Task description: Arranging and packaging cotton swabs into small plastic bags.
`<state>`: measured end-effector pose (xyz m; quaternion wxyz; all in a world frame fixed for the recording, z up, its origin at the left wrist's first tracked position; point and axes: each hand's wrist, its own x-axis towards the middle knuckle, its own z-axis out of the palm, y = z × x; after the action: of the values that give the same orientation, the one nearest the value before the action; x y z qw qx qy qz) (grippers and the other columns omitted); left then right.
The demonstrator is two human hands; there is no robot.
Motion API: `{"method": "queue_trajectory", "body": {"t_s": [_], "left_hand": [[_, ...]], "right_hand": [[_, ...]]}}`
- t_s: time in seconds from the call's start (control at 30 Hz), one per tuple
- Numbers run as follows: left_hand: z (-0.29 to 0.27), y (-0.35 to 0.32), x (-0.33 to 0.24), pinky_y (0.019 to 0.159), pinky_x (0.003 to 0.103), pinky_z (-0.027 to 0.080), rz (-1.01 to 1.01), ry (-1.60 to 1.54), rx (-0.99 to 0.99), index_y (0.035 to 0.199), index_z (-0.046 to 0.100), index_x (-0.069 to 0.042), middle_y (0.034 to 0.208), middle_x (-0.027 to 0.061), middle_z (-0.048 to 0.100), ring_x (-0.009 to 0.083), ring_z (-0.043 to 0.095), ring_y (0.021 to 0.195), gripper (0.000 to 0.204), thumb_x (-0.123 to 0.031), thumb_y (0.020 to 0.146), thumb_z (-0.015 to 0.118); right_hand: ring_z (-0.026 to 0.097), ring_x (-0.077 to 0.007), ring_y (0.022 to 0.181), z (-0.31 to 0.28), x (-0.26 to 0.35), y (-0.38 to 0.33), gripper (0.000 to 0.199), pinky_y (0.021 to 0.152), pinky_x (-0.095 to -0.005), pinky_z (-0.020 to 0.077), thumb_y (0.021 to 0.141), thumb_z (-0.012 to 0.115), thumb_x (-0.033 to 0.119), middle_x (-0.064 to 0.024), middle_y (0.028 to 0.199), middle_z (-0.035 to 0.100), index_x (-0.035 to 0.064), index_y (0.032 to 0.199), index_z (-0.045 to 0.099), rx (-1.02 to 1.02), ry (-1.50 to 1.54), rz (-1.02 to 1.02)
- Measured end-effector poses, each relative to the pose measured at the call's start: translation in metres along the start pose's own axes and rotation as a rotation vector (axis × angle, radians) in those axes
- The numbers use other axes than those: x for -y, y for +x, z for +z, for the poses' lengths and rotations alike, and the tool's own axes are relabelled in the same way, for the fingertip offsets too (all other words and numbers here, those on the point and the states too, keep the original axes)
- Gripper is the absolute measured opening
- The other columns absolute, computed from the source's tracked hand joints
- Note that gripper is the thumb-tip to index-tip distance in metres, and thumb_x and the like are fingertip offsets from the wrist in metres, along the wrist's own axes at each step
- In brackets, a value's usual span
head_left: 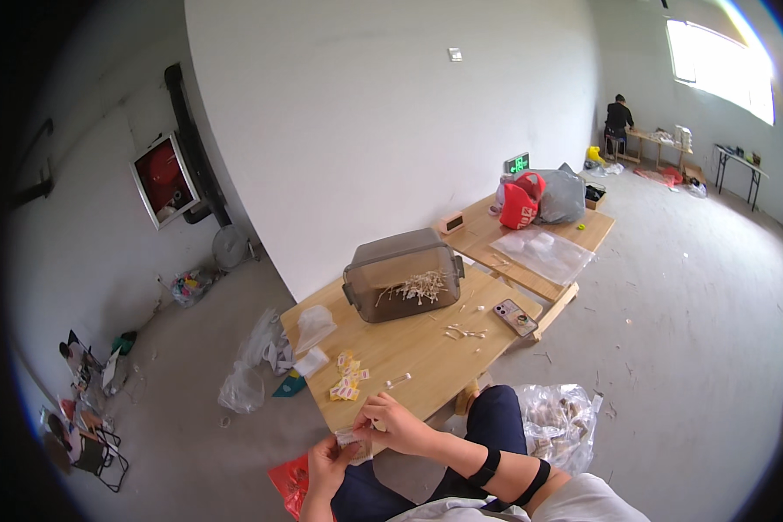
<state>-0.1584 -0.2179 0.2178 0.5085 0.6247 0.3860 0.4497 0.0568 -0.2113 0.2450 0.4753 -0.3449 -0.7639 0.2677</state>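
Over the near edge of the wooden table, my left hand and my right hand come together on a small clear packet. Pale thin sticks seem to show through it. Both sets of fingers are closed on its edges, the right hand from above. Just beyond lies a loose pile of yellow-and-white labels. A small white-ended piece rests to their right. Farther back, a grey translucent bin lies on its side with cotton swabs heaped in its opening.
A phone and loose swabs lie on the right side. Clear bags sit at the left edge. A second table carries a red bag and a grey bag. A person works far off.
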Motion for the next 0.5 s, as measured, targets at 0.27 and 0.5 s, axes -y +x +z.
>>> {"method": "queue_trajectory", "body": {"t_s": [0.27, 0.5], "left_hand": [[0.027, 0.009, -0.004, 0.084, 0.027, 0.054, 0.019, -0.101, -0.015, 0.116, 0.066, 0.002, 0.103, 0.0059, 0.071, 0.0111, 0.067, 0.093, 0.024, -0.005, 0.094, 0.071], [0.047, 0.019, -0.008, 0.087, 0.028, 0.054, 0.002, -0.026, -0.036, 0.114, 0.066, 0.002, 0.104, 0.0056, 0.071, 0.0118, 0.067, 0.098, 0.020, -0.007, 0.096, 0.068]], "right_hand": [[0.057, -0.0256, 0.099, -0.011, -0.009, -0.013, 0.013, 0.090, -0.0341, 0.0466, 0.087, 0.075, 0.013, -0.0070, 0.095, 0.061, 0.0061, 0.096, 0.068, -0.150, 0.013, -0.037], [0.064, -0.0135, 0.083, -0.025, -0.028, -0.031, 0.019, 0.077, -0.0292, 0.0525, 0.089, 0.075, 0.012, -0.0063, 0.090, 0.070, 0.0007, 0.104, 0.070, -0.127, 0.317, 0.263]]}}
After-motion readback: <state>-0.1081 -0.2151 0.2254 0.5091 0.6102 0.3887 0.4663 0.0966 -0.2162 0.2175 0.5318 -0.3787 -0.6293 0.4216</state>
